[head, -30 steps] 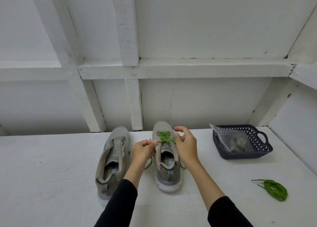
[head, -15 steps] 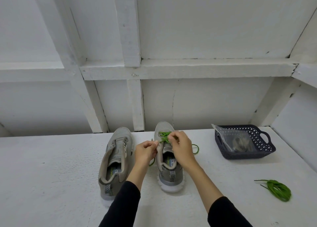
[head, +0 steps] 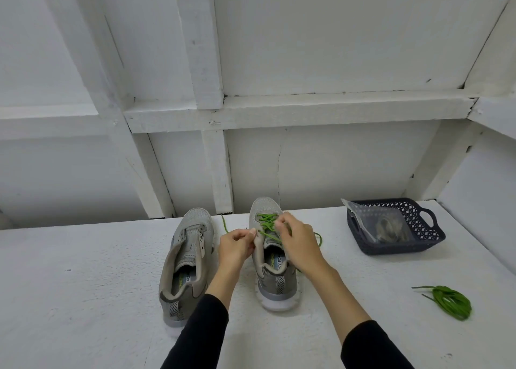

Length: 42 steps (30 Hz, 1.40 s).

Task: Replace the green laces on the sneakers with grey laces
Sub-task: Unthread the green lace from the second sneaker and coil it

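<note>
Centre of frame, left hand [head: 237, 243] pinching the grey mesh sneaker's [head: 272, 259] eyelet edge, right hand [head: 300, 243] gripping its bright green lace [head: 266, 223], loose coiled green lace [head: 449, 301] lower right

A dark blue perforated basket [head: 424, 230] with handles sits at the far right of the white table [head: 83, 271]. Behind it rises a white-painted wall [head: 321, 47] with timber framing.

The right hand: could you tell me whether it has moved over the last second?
Yes: the right hand has moved left, over the laced sneaker, onto its green lace.
</note>
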### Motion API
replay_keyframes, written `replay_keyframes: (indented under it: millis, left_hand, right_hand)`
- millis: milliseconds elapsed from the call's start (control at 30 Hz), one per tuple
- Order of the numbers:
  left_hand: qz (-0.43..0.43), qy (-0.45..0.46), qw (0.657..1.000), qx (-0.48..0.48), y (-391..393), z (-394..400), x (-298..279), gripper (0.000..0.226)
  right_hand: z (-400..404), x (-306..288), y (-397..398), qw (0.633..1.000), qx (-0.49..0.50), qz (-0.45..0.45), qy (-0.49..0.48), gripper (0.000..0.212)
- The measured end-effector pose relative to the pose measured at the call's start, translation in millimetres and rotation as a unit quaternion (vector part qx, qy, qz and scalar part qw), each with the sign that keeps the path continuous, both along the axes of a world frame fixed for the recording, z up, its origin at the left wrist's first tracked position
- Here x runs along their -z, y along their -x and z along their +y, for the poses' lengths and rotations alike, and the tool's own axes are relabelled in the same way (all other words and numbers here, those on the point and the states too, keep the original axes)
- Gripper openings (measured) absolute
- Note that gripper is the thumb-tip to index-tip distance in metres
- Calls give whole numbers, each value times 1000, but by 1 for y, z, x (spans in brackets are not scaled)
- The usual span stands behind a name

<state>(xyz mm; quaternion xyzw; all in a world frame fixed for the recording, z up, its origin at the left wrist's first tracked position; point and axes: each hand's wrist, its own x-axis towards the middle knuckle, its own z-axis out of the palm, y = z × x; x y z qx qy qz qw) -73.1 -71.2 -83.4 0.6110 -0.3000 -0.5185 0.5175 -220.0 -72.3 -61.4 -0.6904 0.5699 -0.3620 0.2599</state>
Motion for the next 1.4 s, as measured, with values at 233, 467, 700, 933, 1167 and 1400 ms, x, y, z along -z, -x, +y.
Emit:
replay_keyframes:
  millis: [233,467,700,933,1167,1400]
  left_hand:
    - [3,3,1000,-1,0,1,0,11]
    - [7,11,1000,2,1,1,1,12]
    - [7,13,1000,3,1,1,1,14]
    - [-1,7,1000,0,1,0,3,14]
    - [-4,6,1000,-5,0,0,4,13]
    - [19,3,1000,-3,-1,2,2,13]
  right_hand:
    - [3,-7,-6,980,-18,199,-9,19]
    - [6,-14,-2,964,-34,264,15,29]
    - [2,-7,0,992,-8,122,-16,12]
    - [-9,-14,25,890,207,-403,-58,16]
    - [-2,17,37,938,284,-110,-169,14]
    - [1,-4,1,993,103,43,38,40]
